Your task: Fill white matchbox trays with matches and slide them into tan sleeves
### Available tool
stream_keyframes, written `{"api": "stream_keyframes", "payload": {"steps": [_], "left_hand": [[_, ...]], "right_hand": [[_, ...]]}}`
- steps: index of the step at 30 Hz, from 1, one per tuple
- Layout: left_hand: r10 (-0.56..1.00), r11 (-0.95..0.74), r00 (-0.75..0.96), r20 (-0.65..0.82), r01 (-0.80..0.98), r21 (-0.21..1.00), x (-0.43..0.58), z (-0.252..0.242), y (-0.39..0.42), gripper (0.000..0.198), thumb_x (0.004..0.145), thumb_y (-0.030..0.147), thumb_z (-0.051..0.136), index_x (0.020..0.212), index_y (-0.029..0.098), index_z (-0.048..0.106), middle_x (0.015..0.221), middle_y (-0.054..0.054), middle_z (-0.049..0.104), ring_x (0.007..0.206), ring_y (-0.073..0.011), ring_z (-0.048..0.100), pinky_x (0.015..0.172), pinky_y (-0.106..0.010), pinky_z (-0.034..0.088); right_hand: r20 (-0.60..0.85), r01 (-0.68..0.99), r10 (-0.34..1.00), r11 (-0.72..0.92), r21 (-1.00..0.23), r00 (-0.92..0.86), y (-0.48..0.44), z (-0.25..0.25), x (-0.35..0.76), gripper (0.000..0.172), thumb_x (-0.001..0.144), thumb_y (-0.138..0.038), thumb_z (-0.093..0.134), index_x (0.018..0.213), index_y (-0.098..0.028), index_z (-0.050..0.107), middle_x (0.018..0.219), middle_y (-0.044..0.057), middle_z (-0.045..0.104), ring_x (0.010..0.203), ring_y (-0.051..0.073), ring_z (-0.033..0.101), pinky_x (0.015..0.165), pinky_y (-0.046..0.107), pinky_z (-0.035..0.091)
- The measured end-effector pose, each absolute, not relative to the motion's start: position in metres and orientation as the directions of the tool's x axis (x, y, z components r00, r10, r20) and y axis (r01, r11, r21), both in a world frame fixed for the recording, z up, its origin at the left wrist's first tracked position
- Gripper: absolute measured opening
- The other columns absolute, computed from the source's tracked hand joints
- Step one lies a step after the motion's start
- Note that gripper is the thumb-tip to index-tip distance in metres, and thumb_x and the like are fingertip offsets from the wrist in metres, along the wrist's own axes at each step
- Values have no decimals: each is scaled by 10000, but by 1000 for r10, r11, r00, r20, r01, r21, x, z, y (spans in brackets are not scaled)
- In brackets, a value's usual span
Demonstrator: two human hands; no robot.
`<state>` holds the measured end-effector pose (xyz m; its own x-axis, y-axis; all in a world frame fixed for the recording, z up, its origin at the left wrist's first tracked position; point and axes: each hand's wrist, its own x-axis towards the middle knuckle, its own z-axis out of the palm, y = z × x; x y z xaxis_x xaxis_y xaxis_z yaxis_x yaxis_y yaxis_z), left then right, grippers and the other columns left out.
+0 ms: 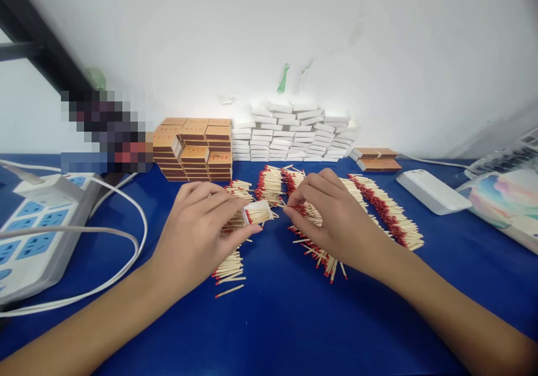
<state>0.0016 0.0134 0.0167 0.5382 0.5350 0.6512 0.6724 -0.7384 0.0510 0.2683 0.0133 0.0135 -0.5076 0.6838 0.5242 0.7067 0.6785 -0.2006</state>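
Evidently, in the head view, the left hand (199,219) pinches a small white tray (261,204) between thumb and fingers, just off centre toward 7 o'clock, with some red-headed matches inside. The right hand (325,205), at the tray's 3 o'clock, holds thumb and fingertips near each other; whether its grip pinches a match, I cannot tell.

The tray looks partly loaded, while plenty of loose matches (390,213) lie in rows on the blue desk (273,320) about the hands. Brown matchboxes (192,151) stand stacked at 10 o'clock, apparently closed and done; white boxes (290,132), piled at 12, look unsleeved, their contents impossible to make out.

Both hands hide parts of the match rows. Pixelation masks a patch toward 9 o'clock, and the left edge cuts off a power strip (69,253).
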Motion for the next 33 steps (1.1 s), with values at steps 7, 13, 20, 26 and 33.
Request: {"api": "stream_keyframes", "payload": {"steps": [7,13,20,26,33], "left_hand": [[540,-778,542,644,614,136,11,14,5,305,913,397,848,1089,180,726,1001,-35,819,961,-252,725,911,-447,494],[562,-776,544,623,608,168,12,14,5,278,900,374,864,1062,191,731,977,-26,819,939,-244,724,908,-443,494],[544,-784,545,638,600,156,11,14,4,288,893,379,870,1059,186,736,965,-25,815,940,-239,732,915,-431,499],[607,-639,394,690,759,128,1,23,12,301,931,474,813,1072,210,775,952,-49,813,921,-265,733,875,-445,521],[611,-588,345,713,801,116,-2,28,14,292,949,515,783,1078,252,784,947,-27,818,918,-259,743,857,-425,527]], "right_hand": [[497,663,632,735,-143,-595,2,17,253,106,1057,-158,573,983,-204,634,980,100,669,961,271,516,897,442,460],[478,647,603,757,-88,-639,4,15,254,137,1048,-135,560,987,-160,679,969,116,667,947,274,534,860,440,489],[508,604,564,791,-103,-652,3,17,254,149,1049,-128,571,1004,-169,708,931,97,661,914,255,529,831,413,483],[588,723,657,670,-170,-471,10,12,260,122,1047,-172,604,998,-219,706,914,84,680,888,260,530,834,437,450],[394,747,749,635,-199,-533,17,-7,255,47,1009,-191,683,992,-186,727,957,91,665,979,279,521,906,456,444]]}}
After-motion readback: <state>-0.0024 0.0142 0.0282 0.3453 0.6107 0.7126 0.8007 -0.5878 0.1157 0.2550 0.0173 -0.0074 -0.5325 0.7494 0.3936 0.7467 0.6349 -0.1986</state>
